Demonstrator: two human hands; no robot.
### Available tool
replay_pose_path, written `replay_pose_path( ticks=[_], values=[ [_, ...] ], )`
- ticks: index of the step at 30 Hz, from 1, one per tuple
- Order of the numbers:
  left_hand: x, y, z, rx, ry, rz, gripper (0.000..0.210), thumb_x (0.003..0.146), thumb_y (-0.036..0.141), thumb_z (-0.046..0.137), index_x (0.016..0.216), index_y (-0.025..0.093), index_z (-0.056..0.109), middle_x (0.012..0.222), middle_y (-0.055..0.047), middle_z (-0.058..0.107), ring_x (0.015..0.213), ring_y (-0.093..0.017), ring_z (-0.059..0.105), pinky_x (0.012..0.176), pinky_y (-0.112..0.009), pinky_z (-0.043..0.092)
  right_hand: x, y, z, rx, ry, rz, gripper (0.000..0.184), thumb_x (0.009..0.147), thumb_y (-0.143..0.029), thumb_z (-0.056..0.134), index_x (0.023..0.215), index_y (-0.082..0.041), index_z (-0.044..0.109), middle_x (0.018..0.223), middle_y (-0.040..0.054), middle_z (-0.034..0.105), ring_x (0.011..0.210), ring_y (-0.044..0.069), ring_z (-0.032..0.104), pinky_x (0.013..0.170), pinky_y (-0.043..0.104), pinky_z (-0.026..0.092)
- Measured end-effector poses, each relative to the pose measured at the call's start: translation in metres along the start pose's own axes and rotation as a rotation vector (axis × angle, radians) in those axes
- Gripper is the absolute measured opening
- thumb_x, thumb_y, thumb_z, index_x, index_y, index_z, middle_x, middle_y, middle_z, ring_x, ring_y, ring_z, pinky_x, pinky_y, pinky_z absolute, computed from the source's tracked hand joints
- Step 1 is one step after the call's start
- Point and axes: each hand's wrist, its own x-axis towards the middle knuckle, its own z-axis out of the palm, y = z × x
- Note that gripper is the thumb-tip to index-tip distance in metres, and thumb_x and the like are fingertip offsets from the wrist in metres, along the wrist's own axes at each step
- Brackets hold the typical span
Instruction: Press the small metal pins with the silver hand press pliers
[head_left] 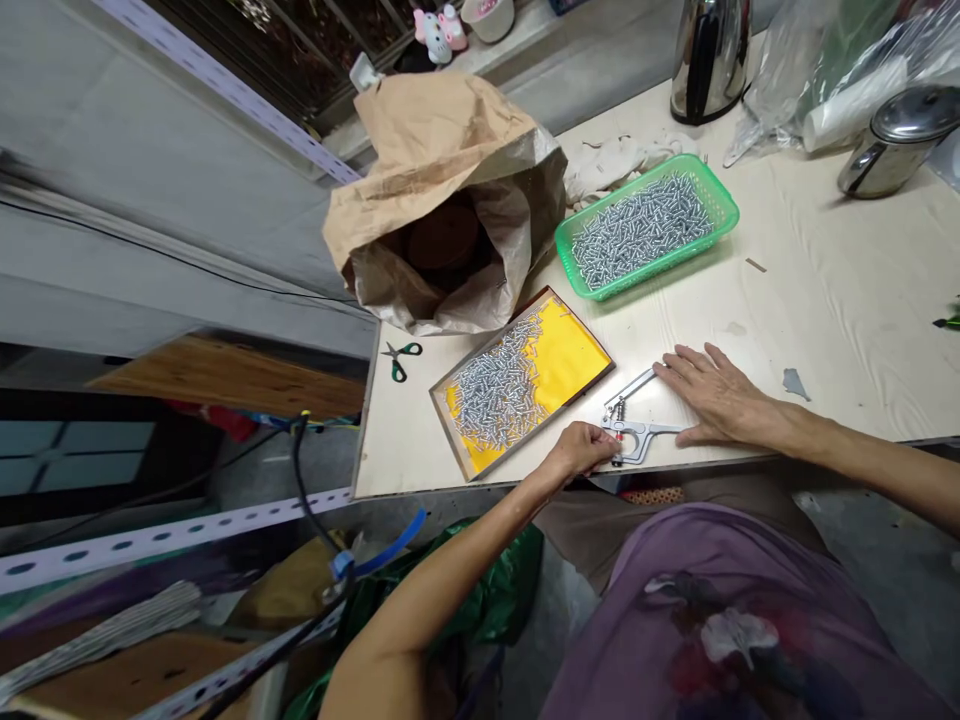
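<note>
Silver-coloured metal hand-press pliers [651, 429] are laid near the front edge of the desk [810, 250], their handles spread. Their head is pinched by the left hand [581, 450]; whether a small part is also gripped cannot be told. The handle ends are spanned by the right hand [712, 395], left unclenched. If squeezed too soon, a left fingertip could be nipped. The yellow-lined tray [568, 350] could be bumped by the left forearm [457, 580], its metal pins [495, 390] spilled. Beyond, a green basket [652, 270] is filled with similar pieces.
</note>
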Motion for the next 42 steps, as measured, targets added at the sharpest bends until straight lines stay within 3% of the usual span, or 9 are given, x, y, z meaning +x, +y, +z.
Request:
replay_pose_path(
  ticks=[5,10,12,16,21,25,28,36,42],
  values=[
    [0.001,-0.003,0.004,0.021,0.046,-0.038,0.028,0.069,0.040,0.069,0.062,0.014,0.059,0.042,0.008,0.043,0.037,-0.004,0.035,0.038,-0.017,0.028,0.006,-0.002,0.001,0.006,-0.002,0.004,0.085,0.072,-0.067,0.063,0.134,-0.012,0.046,0.118,0.0197,0.059,0.108,0.036,0.050,0.095,0.052,0.033],
    [-0.006,-0.005,0.007,0.169,0.109,-0.036,0.026,0.080,0.035,0.063,0.065,0.014,0.060,0.046,0.005,0.048,0.041,-0.007,0.042,0.042,-0.019,0.033,0.005,-0.014,-0.011,-0.082,-0.074,0.021,0.058,0.074,-0.054,0.070,0.113,-0.012,0.058,0.104,0.0164,0.062,0.095,0.031,0.052,0.082,0.042,0.037],
    [-0.014,-0.003,0.010,0.359,0.244,0.092,0.022,0.083,0.033,0.062,0.071,0.014,0.063,0.058,0.001,0.057,0.053,-0.011,0.053,0.051,-0.022,0.042,0.004,-0.018,-0.015,-0.087,-0.084,0.018,0.049,0.074,-0.048,0.072,0.106,-0.013,0.060,0.101,0.0157,0.062,0.092,0.030,0.052,0.079,0.040,0.038],
    [-0.014,0.005,0.023,0.735,0.522,0.577,0.022,0.086,0.033,0.065,0.102,0.018,0.063,0.102,-0.009,0.066,0.096,-0.022,0.060,0.081,-0.034,0.051,0.001,-0.023,-0.015,-0.051,-0.059,0.021,0.037,0.077,-0.041,0.072,0.100,-0.014,0.060,0.099,0.0149,0.061,0.091,0.029,0.051,0.075,0.038,0.039],
    [0.020,0.020,0.033,0.939,0.350,0.944,0.057,0.086,0.040,0.064,0.133,0.016,0.043,0.132,-0.018,0.053,0.119,-0.030,0.051,0.098,-0.048,0.046,-0.006,-0.021,-0.009,-0.027,-0.045,0.026,0.051,0.072,-0.039,0.077,0.111,-0.013,0.057,0.102,0.0158,0.060,0.093,0.030,0.052,0.076,0.039,0.043],
    [0.031,0.029,0.033,1.003,0.273,0.956,0.068,0.084,0.040,0.067,0.138,0.014,0.036,0.130,-0.019,0.052,0.112,-0.031,0.052,0.094,-0.048,0.048,-0.012,-0.017,-0.011,-0.055,-0.069,0.054,0.066,0.065,-0.044,0.082,0.116,-0.013,0.055,0.105,0.0159,0.061,0.094,0.031,0.053,0.078,0.041,0.046],
    [0.029,0.033,0.036,1.016,0.267,0.967,0.066,0.081,0.037,0.070,0.134,0.011,0.040,0.128,-0.019,0.052,0.110,-0.031,0.051,0.093,-0.046,0.048,-0.015,-0.019,-0.014,-0.102,-0.097,0.070,0.054,0.067,-0.039,0.082,0.108,-0.011,0.059,0.100,0.0150,0.062,0.092,0.030,0.053,0.079,0.039,0.046],
    [0.038,0.040,0.044,0.921,0.314,0.909,0.021,0.091,0.030,0.059,0.108,0.017,0.060,0.100,-0.008,0.061,0.095,-0.024,0.052,0.083,-0.038,0.048,-0.011,-0.018,-0.014,-0.002,-0.091,0.105,0.008,0.088,-0.014,0.059,0.094,-0.012,0.064,0.091,0.0116,0.062,0.086,0.024,0.053,0.073,0.033,0.041],
    [0.048,0.043,0.046,0.959,0.401,0.861,0.016,0.096,0.028,0.050,0.097,0.017,0.062,0.092,-0.008,0.064,0.093,-0.023,0.055,0.080,-0.037,0.050,-0.001,-0.009,-0.016,-0.006,-0.116,0.098,0.016,0.093,-0.015,0.050,0.087,-0.014,0.065,0.085,0.0095,0.062,0.081,0.021,0.052,0.072,0.031,0.039]
  ],
)
